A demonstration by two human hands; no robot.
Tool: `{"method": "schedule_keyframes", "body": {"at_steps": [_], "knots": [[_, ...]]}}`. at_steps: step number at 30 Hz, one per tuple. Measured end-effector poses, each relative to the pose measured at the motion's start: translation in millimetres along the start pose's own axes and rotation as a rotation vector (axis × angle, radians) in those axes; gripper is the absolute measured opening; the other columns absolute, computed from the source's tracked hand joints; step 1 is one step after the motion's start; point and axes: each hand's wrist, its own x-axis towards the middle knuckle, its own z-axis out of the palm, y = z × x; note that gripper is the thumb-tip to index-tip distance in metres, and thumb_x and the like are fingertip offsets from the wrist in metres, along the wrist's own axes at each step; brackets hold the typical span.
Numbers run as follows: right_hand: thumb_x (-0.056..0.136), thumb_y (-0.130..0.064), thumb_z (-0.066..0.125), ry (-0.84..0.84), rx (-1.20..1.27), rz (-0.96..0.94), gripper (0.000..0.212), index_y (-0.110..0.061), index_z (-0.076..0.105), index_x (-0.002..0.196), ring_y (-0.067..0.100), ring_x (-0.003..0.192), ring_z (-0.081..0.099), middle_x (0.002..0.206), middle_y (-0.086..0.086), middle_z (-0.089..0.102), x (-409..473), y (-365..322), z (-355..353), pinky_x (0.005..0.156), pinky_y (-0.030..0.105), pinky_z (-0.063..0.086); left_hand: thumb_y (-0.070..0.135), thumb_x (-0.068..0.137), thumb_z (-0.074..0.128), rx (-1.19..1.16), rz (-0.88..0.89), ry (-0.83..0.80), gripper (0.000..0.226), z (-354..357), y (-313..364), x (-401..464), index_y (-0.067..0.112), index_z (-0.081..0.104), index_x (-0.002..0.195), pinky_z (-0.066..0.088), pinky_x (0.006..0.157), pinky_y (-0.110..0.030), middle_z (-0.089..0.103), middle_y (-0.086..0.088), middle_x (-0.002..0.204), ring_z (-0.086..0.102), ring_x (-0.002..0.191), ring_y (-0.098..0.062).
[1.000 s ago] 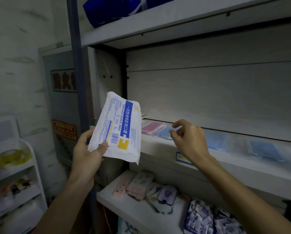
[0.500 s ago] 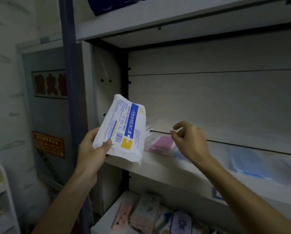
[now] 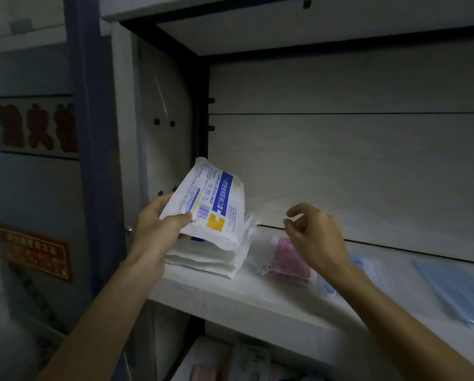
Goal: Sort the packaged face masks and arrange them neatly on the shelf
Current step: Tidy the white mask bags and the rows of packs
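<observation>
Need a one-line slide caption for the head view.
Left hand lowers a white mask pack onto a matching stack; right hand hovers empty.

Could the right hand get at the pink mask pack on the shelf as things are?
Probably yes. The right hand holds nothing and hovers just above the pink mask pack, which lies uncovered on the shelf, beside the white stack.

I see the mask pack (image 3: 213,204) my left hand (image 3: 158,229) grips as white paper-like film with a soft sheen and printed blue and yellow blocks. Just under the grip, the stack (image 3: 211,257) looks the same matt white. Right of it, a pink mask (image 3: 288,259) sits in clear glossy plastic. The shelf board (image 3: 230,295) and back panel (image 3: 340,166) look like pale matt wood-grain laminate.
</observation>
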Motion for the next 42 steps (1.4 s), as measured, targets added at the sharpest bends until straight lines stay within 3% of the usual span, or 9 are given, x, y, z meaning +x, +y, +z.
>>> {"method": "schedule_keyframes", "body": {"at_steps": [4, 7, 10, 14, 18, 25, 31, 35, 42], "knots": [[0.091, -0.022, 0.062, 0.043, -0.026, 0.059, 0.016, -0.016, 0.067, 0.105, 0.019, 0.078, 0.067, 0.078, -0.001, 0.071, 6, -9, 11, 0.076, 0.034, 0.054, 0.004, 0.085, 0.066, -0.006, -0.026, -0.079, 0.036, -2, -2, 32, 0.020, 0.060, 0.117, 0.053, 0.060, -0.024, 0.069, -0.001, 0.105, 0.067, 0.089, -0.018], [0.091, -0.020, 0.063, 0.077, -0.039, 0.099, 0.016, -0.015, 0.067, 0.105, 0.020, 0.077, 0.067, 0.074, -0.003, 0.066, 6, -17, 18, 0.076, 0.036, 0.055, 0.003, 0.084, 0.067, 0.051, -0.044, -0.140, 0.033, -3, -7, 49, 0.020, 0.062, 0.112, 0.053, 0.070, -0.029, 0.069, -0.001, 0.102, 0.066, 0.091, -0.020], [0.091, -0.021, 0.062, 0.096, -0.089, 0.134, 0.015, -0.017, 0.068, 0.104, 0.020, 0.077, 0.067, 0.074, -0.004, 0.066, 3, -25, 27, 0.075, 0.034, 0.054, 0.005, 0.084, 0.066, 0.152, -0.031, -0.216, 0.030, -4, -17, 59, 0.020, 0.062, 0.109, 0.052, 0.069, -0.030, 0.069, 0.001, 0.097, 0.066, 0.087, -0.018], [0.090, -0.020, 0.061, 0.116, -0.133, 0.191, 0.015, -0.019, 0.068, 0.103, 0.020, 0.078, 0.066, 0.074, -0.004, 0.067, -2, -32, 34, 0.075, 0.034, 0.054, 0.016, 0.083, 0.065, 0.361, 0.042, -0.255, 0.026, -8, -29, 69, 0.025, 0.059, 0.107, 0.054, 0.081, -0.038, 0.067, 0.006, 0.096, 0.064, 0.088, -0.017], [0.089, -0.018, 0.060, 0.140, -0.157, 0.229, 0.016, -0.019, 0.068, 0.103, 0.021, 0.078, 0.067, 0.083, 0.001, 0.073, -6, -36, 36, 0.074, 0.037, 0.056, 0.030, 0.083, 0.064, 0.590, 0.111, -0.283, 0.025, -12, -31, 73, 0.030, 0.054, 0.106, 0.049, 0.077, -0.033, 0.061, 0.007, 0.095, 0.059, 0.089, -0.019], [0.088, -0.014, 0.058, 0.147, -0.209, 0.255, 0.020, -0.020, 0.069, 0.103, 0.022, 0.076, 0.067, 0.086, 0.002, 0.074, -11, -37, 34, 0.074, 0.038, 0.055, 0.039, 0.085, 0.061, 0.776, 0.139, -0.286, 0.031, -17, -32, 75, 0.019, 0.058, 0.108, 0.048, 0.077, -0.034, 0.064, -0.002, 0.103, 0.057, 0.094, -0.025], [0.089, -0.016, 0.058, 0.121, -0.222, 0.238, 0.018, -0.019, 0.069, 0.103, 0.023, 0.080, 0.067, 0.088, 0.004, 0.074, -14, -41, 35, 0.075, 0.038, 0.055, 0.036, 0.086, 0.064, 0.733, 0.209, -0.252, 0.057, -22, -32, 75, 0.017, 0.045, 0.136, 0.044, 0.084, -0.032, 0.061, -0.004, 0.125, 0.057, 0.106, -0.026], [0.088, -0.016, 0.058, 0.106, -0.237, 0.225, 0.018, -0.019, 0.069, 0.103, 0.023, 0.083, 0.067, 0.092, 0.004, 0.074, -20, -47, 35, 0.076, 0.038, 0.056, 0.034, 0.085, 0.064, 0.723, 0.341, -0.211, 0.055, -24, -33, 71, 0.019, 0.046, 0.136, 0.044, 0.093, -0.039, 0.059, -0.009, 0.125, 0.052, 0.115, -0.029], [0.092, -0.019, 0.059, 0.105, -0.266, 0.242, 0.019, -0.016, 0.066, 0.110, 0.015, 0.075, 0.064, 0.092, 0.003, 0.073, -51, -60, 20, 0.072, 0.029, 0.054, 0.031, 0.087, 0.061, 0.676, 0.612, -0.293, 0.041, -6, -23, 43, 0.020, 0.054, 0.126, 0.040, 0.092, -0.036, 0.059, -0.005, 0.120, 0.048, 0.110, -0.027]]}}
